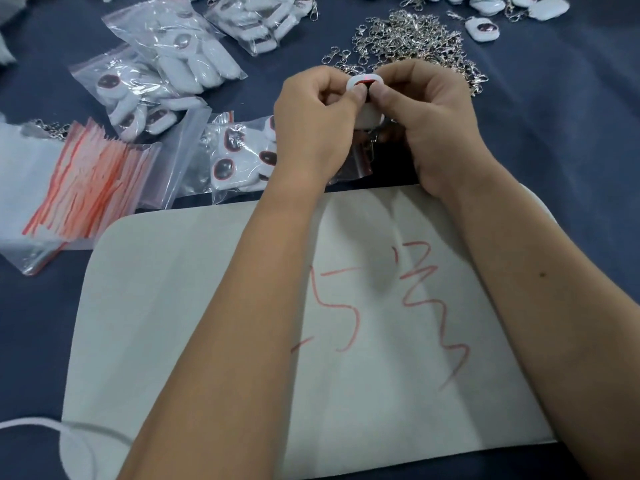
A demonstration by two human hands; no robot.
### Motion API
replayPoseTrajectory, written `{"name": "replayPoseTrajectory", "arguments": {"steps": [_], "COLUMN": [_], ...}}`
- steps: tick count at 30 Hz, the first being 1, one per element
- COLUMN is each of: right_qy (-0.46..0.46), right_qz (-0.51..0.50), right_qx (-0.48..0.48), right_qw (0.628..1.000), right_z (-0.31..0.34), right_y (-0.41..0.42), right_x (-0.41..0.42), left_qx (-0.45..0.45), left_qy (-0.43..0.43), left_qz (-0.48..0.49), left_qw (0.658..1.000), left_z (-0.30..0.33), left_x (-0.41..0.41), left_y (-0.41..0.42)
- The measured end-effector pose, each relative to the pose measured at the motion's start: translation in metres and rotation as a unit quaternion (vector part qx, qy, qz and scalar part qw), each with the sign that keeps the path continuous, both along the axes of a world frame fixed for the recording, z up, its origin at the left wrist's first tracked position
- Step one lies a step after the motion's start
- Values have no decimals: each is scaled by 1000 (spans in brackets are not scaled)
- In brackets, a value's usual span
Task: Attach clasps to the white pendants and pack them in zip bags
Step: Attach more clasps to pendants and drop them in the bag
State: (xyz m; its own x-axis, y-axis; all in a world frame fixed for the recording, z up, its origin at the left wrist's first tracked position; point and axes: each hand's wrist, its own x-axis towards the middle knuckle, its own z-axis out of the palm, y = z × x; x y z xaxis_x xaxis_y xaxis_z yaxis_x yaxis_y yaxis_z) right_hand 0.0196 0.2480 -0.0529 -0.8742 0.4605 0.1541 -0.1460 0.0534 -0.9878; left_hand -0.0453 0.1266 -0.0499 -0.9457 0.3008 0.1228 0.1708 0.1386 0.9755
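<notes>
My left hand [311, 123] and my right hand [433, 116] pinch a white pendant [369, 116] between thumbs and forefingers, held above the table just beyond the white mat. The pendant has a dark red oval face at its top end. A zip bag with a red strip [358, 164] hangs below my hands, mostly hidden by them. A heap of silver clasps [412, 39] lies right behind my hands. Whether a clasp is on the held pendant, I cannot tell.
Filled zip bags of pendants [187, 53] lie at the left and back, one more [239, 157] beside my left wrist. A stack of empty zip bags [90, 188] sits far left. Loose pendants [483, 29] lie at back right. A white mat [214, 306] with red marks lies under my forearms.
</notes>
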Motion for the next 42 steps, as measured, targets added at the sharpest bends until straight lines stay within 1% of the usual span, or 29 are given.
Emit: {"name": "replayPoseTrajectory", "arguments": {"steps": [5, 8, 13, 18, 21, 23, 27, 29, 31, 34, 37, 39, 42], "right_qy": [-7, -16, -9, -5, -4, -9, -16, -9, 7, 15, 4, -3, -11], "right_qz": [-8, -10, -6, -6, -8, 0, 17, 7, -21, -47, -49, -50, -57], "right_qx": [-12, -9, -15, 7, 13, 8, 11, 10, -17, -78, -73, -81, -90], "right_qw": [1000, 1000, 1000, 1000, 1000, 1000, 1000, 1000, 1000, 996, 996, 995, 994], "right_z": [2, 2, 3, 3, 2, 2, 0, -1, -2, -3, -3, -1, 1], "right_y": [-1, -2, -2, -1, -2, -3, -3, -3, -1, 5, 6, 5, 7], "right_x": [1, 2, 2, 2, 1, 0, 0, 0, -2, -4, -5, -5, -4], "left_qx": [1, 17, 2, 1, 1, 23, 23, 1, -41, -148, -249, -280, -297], "left_qy": [5, -6, 13, 10, 15, 20, 56, 92, 140, 193, 218, 226, 238], "left_qz": [-6, -4, -6, 0, 17, 36, 70, 88, 109, 132, 123, 118, 106], "left_qw": [1000, 1000, 1000, 1000, 1000, 999, 996, 992, 983, 961, 936, 925, 919], "left_z": [-2, -1, 0, 2, 4, 7, 12, 13, 13, 10, 8, 8, 9], "left_x": [0, 0, 2, 5, 8, 11, 16, 19, 23, 28, 31, 32, 32], "left_y": [1, 0, 0, 0, 0, -1, -2, -2, 0, 2, 2, 2, 1]}}
